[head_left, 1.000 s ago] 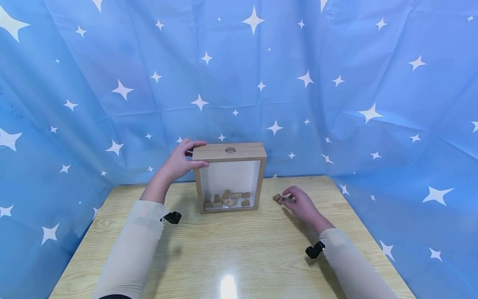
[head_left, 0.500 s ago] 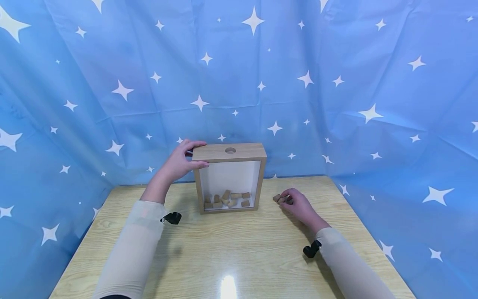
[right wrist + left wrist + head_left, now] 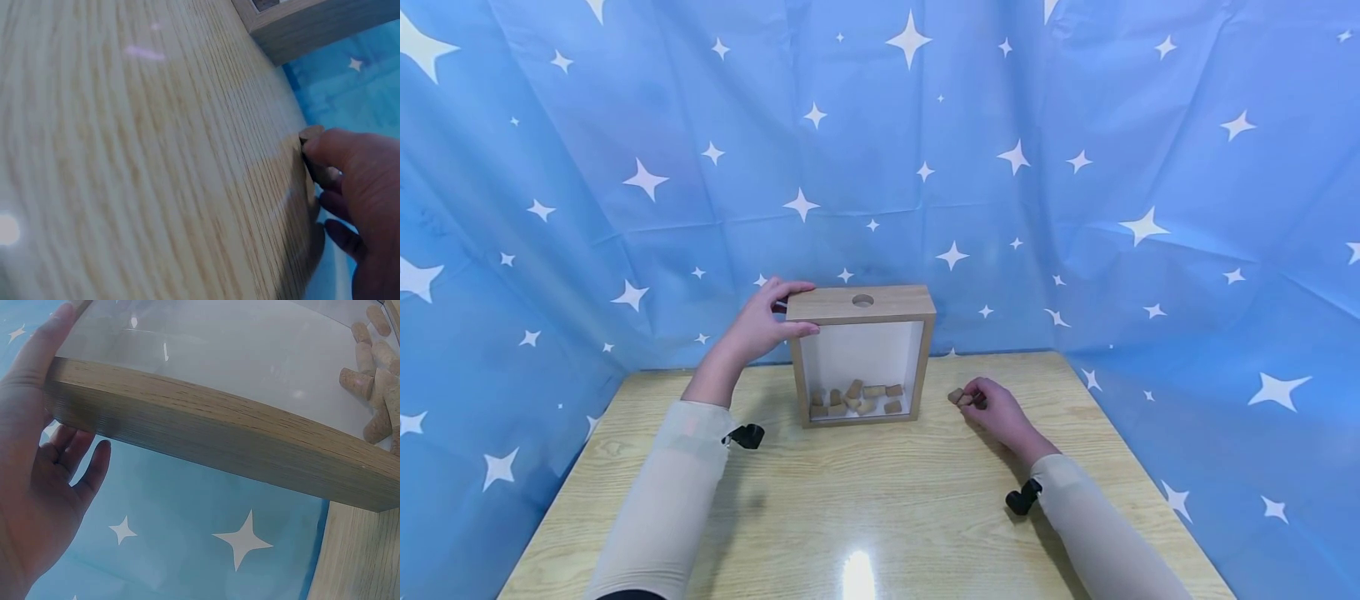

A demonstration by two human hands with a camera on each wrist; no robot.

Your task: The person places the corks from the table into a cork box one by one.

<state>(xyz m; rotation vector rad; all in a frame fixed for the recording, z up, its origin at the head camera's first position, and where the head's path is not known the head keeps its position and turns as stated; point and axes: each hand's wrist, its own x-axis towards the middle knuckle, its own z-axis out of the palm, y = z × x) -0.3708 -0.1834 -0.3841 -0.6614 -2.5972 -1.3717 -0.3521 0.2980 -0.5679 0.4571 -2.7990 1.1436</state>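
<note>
A shallow wooden box (image 3: 895, 310) with a clear front and a round hole in its top stands upright on the table. Several wine corks (image 3: 854, 389) lie at its bottom, also visible through the pane in the left wrist view. My left hand (image 3: 756, 329) grips the box's upper left corner, thumb in front and fingers behind. To the right of the box, my right hand (image 3: 1002, 414) is low over the table, pinching a cork (image 3: 317, 170) between thumb and fingers. Other loose corks (image 3: 955, 396) sit just left of those fingertips.
The pale wood-grain table (image 3: 865, 492) carries a bright light reflection near its front. Close behind the box hangs a blue curtain (image 3: 880, 125) with white stars, which also runs along both sides.
My right hand has shifted slightly left and its fingers have closed round a cork beside the loose ones. The left hand and the box have stayed in place.
</note>
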